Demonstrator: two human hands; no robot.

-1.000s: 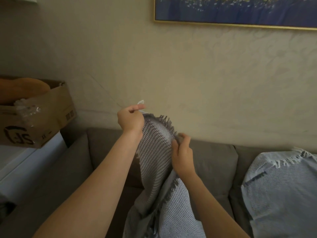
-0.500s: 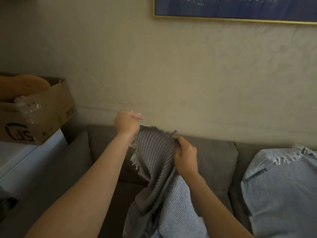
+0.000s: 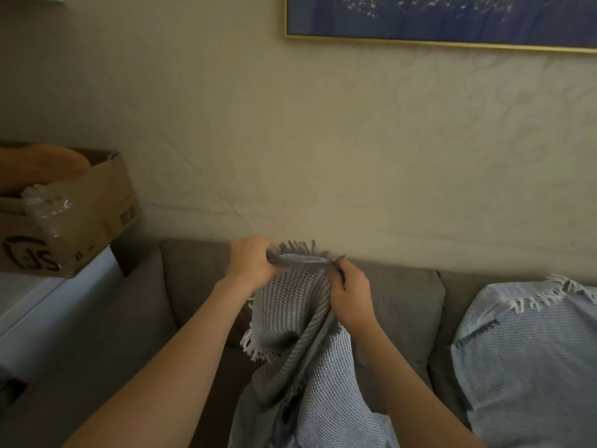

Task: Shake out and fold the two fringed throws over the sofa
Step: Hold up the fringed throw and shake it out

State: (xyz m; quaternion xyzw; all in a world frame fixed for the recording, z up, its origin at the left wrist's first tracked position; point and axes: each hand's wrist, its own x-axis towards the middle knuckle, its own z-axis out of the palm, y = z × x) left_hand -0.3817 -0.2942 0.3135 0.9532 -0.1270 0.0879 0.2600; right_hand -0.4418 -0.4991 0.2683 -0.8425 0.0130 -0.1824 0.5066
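Observation:
A grey waffle-weave throw [image 3: 290,305] with a fringed edge hangs between my two hands in front of the grey sofa [image 3: 400,305]. My left hand [image 3: 250,263] grips its top edge on the left, fingers curled round the cloth. My right hand [image 3: 350,292] pinches the same edge a short way to the right. The fringe sticks up between the hands, and the rest of the throw falls down to the bottom of the frame. A second, light blue fringed throw [image 3: 529,357] lies draped over the sofa at the right.
A cardboard box [image 3: 77,218] stands on a white surface [image 3: 42,299] left of the sofa arm. The beige wall rises behind the sofa back, with a gold-framed blue picture [image 3: 439,17] at the top right.
Both hands have dropped lower and drawn the throw's top edge taut between them. The left hand now clasps the edge instead of pinching a corner higher up.

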